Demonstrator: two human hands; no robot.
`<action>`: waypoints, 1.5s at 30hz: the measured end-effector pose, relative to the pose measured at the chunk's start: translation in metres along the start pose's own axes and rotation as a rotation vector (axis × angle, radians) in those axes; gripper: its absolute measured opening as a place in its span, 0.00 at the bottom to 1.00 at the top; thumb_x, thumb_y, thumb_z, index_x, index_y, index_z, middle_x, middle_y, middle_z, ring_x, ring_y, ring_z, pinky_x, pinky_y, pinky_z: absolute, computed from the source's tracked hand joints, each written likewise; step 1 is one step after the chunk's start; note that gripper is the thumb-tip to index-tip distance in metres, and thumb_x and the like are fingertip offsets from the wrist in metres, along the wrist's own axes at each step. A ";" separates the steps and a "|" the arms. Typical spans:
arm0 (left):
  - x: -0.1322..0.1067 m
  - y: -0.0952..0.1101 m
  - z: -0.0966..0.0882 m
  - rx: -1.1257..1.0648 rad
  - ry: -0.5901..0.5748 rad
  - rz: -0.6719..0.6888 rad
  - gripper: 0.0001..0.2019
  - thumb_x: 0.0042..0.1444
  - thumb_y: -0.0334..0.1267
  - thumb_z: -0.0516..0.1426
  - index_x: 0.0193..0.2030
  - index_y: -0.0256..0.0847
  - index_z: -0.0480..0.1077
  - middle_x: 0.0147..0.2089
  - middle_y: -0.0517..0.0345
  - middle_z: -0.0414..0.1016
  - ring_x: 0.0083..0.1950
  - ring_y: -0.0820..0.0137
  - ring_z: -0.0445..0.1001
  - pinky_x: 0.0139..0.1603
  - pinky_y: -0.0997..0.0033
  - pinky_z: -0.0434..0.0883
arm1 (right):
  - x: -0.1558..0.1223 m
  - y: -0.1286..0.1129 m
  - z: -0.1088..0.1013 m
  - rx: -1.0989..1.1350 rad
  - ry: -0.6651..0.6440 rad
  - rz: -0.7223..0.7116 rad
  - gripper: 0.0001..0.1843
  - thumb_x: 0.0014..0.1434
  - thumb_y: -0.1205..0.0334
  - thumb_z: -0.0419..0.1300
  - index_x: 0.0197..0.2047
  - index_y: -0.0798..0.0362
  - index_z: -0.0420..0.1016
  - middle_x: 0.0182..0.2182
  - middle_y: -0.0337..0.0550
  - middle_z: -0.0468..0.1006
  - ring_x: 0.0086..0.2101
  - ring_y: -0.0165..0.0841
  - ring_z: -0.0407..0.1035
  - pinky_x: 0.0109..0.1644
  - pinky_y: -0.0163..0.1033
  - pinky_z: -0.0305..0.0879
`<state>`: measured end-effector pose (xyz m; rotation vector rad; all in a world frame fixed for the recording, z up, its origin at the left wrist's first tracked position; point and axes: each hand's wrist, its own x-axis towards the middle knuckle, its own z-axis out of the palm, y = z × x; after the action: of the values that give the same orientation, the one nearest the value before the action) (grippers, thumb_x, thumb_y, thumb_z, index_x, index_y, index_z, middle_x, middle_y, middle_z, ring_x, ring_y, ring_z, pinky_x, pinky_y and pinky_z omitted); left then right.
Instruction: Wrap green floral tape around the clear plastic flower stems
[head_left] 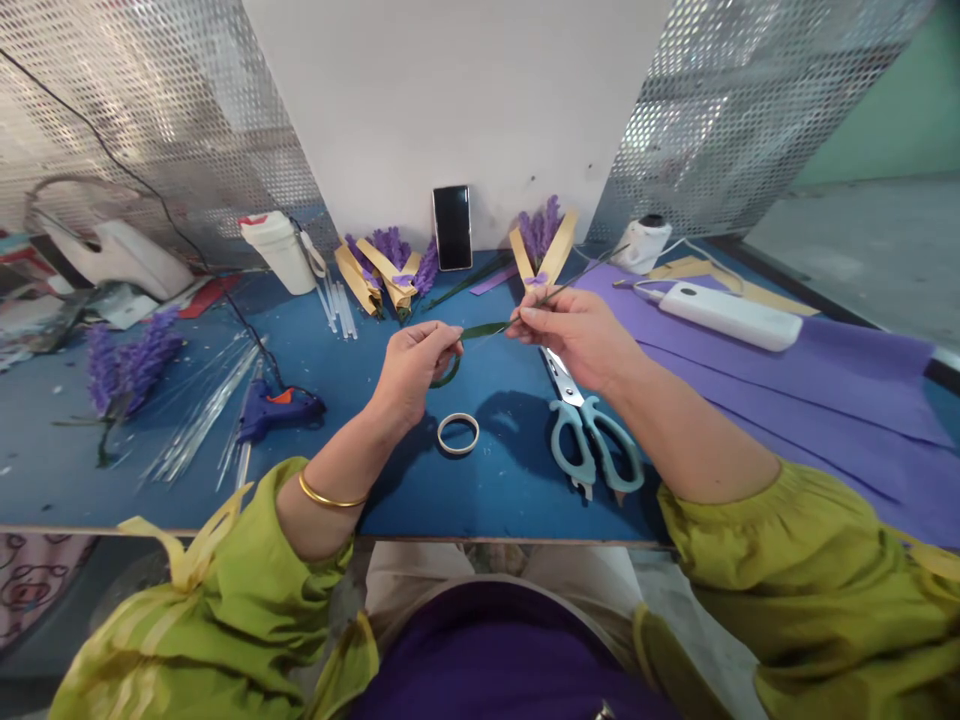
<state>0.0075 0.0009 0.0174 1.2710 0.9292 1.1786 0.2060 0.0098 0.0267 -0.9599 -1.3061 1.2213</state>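
Observation:
My left hand is closed on dark green tape, and a loop of it hangs under the fingers. The tape stretches across to my right hand, which pinches a thin stem that slants up to the right. Where tape and stem meet, my fingertips partly hide them. Below my hands lies a pale empty tape ring. Scissors with light blue handles rest under my right hand, blades pointing away from me.
A blue glue gun lies at left beside clear thin strips and purple flowers. Behind stand wrapped bouquets, a phone and a white tub. Purple sheets and a white device cover the right.

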 end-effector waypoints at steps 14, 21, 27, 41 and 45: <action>0.002 -0.002 -0.001 -0.057 0.008 -0.039 0.13 0.49 0.39 0.58 0.19 0.38 0.62 0.16 0.68 0.48 0.17 0.82 0.47 0.18 0.77 0.45 | -0.003 -0.007 0.005 0.075 -0.138 0.081 0.07 0.48 0.62 0.63 0.30 0.51 0.69 0.26 0.39 0.72 0.25 0.30 0.70 0.37 0.42 0.70; 0.002 -0.003 0.000 -0.142 -0.030 -0.096 0.14 0.48 0.38 0.59 0.18 0.38 0.58 0.16 0.69 0.47 0.16 0.82 0.46 0.17 0.77 0.45 | -0.004 -0.009 0.009 0.072 -0.097 0.045 0.06 0.50 0.62 0.62 0.27 0.51 0.68 0.23 0.38 0.70 0.23 0.30 0.68 0.36 0.43 0.71; 0.005 -0.001 0.000 -0.319 -0.068 -0.248 0.15 0.48 0.35 0.57 0.17 0.39 0.55 0.15 0.70 0.46 0.16 0.82 0.44 0.17 0.77 0.45 | -0.004 -0.007 0.009 0.158 -0.155 0.061 0.04 0.47 0.68 0.61 0.28 0.53 0.68 0.23 0.36 0.69 0.23 0.27 0.67 0.36 0.40 0.71; 0.008 -0.007 -0.007 -0.080 -0.183 -0.327 0.15 0.49 0.47 0.63 0.31 0.34 0.75 0.24 0.61 0.66 0.22 0.81 0.61 0.23 0.78 0.59 | -0.002 -0.008 0.001 0.278 -0.213 0.006 0.05 0.49 0.69 0.60 0.30 0.53 0.68 0.24 0.36 0.69 0.25 0.27 0.66 0.34 0.37 0.70; 0.013 -0.011 -0.011 -0.075 -0.137 -0.373 0.15 0.47 0.47 0.64 0.34 0.36 0.75 0.24 0.63 0.66 0.21 0.80 0.60 0.23 0.77 0.60 | -0.001 -0.010 -0.004 0.342 -0.226 -0.017 0.06 0.49 0.72 0.58 0.31 0.54 0.68 0.24 0.36 0.68 0.24 0.25 0.65 0.33 0.35 0.69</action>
<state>0.0007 0.0164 0.0068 1.0485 0.9610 0.8170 0.2107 0.0079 0.0361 -0.5772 -1.2203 1.5140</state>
